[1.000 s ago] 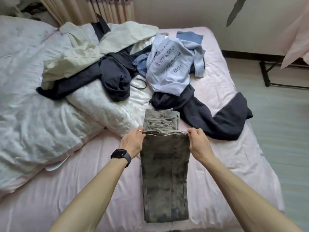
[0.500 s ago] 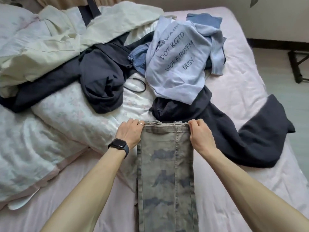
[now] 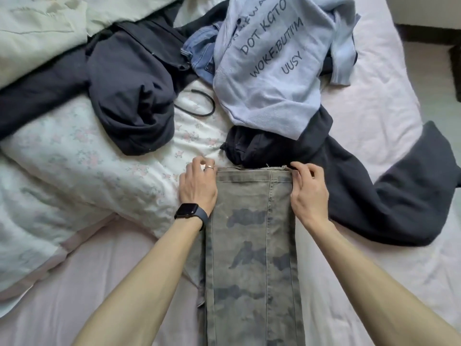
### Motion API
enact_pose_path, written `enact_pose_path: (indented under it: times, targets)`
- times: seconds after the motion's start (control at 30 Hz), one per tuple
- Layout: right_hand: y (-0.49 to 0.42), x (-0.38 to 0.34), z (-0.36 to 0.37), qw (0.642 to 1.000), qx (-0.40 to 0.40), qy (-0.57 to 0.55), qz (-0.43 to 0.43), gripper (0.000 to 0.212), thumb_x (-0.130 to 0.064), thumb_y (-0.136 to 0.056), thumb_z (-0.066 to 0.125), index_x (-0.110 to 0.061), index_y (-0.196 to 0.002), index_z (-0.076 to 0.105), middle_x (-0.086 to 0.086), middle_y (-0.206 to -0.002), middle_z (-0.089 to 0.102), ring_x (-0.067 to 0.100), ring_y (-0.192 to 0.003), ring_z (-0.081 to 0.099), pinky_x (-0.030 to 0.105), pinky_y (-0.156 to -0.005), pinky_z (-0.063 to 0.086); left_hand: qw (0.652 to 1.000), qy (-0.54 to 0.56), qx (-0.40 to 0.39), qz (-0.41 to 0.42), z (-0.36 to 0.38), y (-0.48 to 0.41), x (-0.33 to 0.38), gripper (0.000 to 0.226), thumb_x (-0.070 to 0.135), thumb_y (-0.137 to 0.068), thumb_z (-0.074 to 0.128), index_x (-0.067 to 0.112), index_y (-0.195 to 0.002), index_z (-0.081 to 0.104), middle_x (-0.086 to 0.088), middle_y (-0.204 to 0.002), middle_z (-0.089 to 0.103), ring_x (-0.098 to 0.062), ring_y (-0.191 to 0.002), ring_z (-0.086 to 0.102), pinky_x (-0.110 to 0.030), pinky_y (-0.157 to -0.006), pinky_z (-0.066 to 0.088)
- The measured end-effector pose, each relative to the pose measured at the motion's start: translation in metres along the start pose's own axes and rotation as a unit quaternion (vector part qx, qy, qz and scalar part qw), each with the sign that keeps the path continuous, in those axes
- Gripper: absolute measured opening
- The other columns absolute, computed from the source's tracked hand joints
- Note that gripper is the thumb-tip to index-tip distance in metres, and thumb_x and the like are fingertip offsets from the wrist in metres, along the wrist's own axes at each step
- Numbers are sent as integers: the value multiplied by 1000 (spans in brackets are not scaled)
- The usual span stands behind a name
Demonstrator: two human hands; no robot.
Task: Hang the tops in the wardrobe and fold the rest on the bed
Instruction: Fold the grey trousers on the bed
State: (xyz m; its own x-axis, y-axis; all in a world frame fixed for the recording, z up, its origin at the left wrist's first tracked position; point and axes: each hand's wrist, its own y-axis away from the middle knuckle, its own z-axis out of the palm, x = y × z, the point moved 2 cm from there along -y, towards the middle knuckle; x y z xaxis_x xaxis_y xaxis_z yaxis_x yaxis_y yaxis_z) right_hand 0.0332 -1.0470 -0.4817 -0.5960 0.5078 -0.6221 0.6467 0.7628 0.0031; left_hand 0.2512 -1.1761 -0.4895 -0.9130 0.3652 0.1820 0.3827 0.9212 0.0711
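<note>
Trousers (image 3: 254, 245): one camouflage pair | left hand (image 3: 198, 188), right hand (image 3: 308, 193) pinch corners | dark garments (image 3: 132, 96): perhaps two

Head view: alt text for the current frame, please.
The left hand and right hand pinch the far corners of camouflage trousers laid lengthwise on a pink bed. Beyond them lie a light blue printed top, dark navy garments, a cream garment and a black hair tie.
</note>
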Motion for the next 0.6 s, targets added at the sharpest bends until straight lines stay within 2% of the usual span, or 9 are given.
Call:
enact_pose_path:
  times: [0.03,0.1,0.13,0.2,0.27,0.33,0.47,0.6]
  targets:
    - [12,-2,-4,999,33,-19,3,26,-24,-104,53,-23,-127,65,1,-129,52,24,-102,57,31,-92,45,998,49,42,-6,-6,12,2,28,28,-103,49,14,-126,57,-11,-130,52,-32,-114,52,-45,-90,43]
    - [43,-2,-8,998,64,4,-23,28,-22,-101,58,-23,-128,66,2,-138,51,26,-111,53,28,-98,41,993,72,90,21,-10,48,8,38,29,-100,53,14,-135,55,-13,-143,48,-33,-130,47,-49,-106,40]
    - [61,-1,-7,996,64,32,-56,29,-21,-100,59,-22,-128,67,5,-142,52,28,-118,52,32,-101,42,993,67,84,47,-7,70,13,45,31,-100,51,14,-142,50,-13,-151,42,-31,-140,39,-51,-114,32]
    - [99,0,2,987,20,93,-128,37,-22,-98,56,-20,-134,64,8,-149,49,31,-134,47,41,-107,41,994,55,27,87,5,113,27,59,38,-99,44,14,-153,37,-10,-162,28,-27,-152,20,-53,-122,17]
    - [126,-3,20,973,-59,146,-170,49,-29,-99,48,-22,-148,51,8,-161,36,28,-149,31,48,-116,32,993,19,-27,113,22,137,38,67,44,-98,39,17,-158,27,-6,-167,13,-23,-155,7,-52,-123,9]
    - [129,-3,38,958,-115,188,-184,58,-37,-101,39,-25,-158,34,5,-168,19,24,-156,14,54,-121,21,993,-6,-60,102,36,134,36,68,49,-98,35,25,-160,19,-2,-168,4,-22,-155,-1,-52,-123,3]
    - [90,20,57,942,-150,258,-156,67,-53,-101,35,-30,-162,16,-1,-170,4,18,-157,1,58,-123,7,984,-57,-115,123,57,97,9,66,62,-99,21,43,-157,-3,5,-168,-9,-20,-151,-21,-50,-121,-12]
    - [79,38,71,940,-148,271,-147,70,-60,-100,33,-35,-162,11,-4,-170,4,14,-156,-1,59,-121,1,985,-63,-92,135,71,87,3,66,63,-97,23,43,-158,5,4,-166,-3,-24,-154,-8,-53,-122,-3]
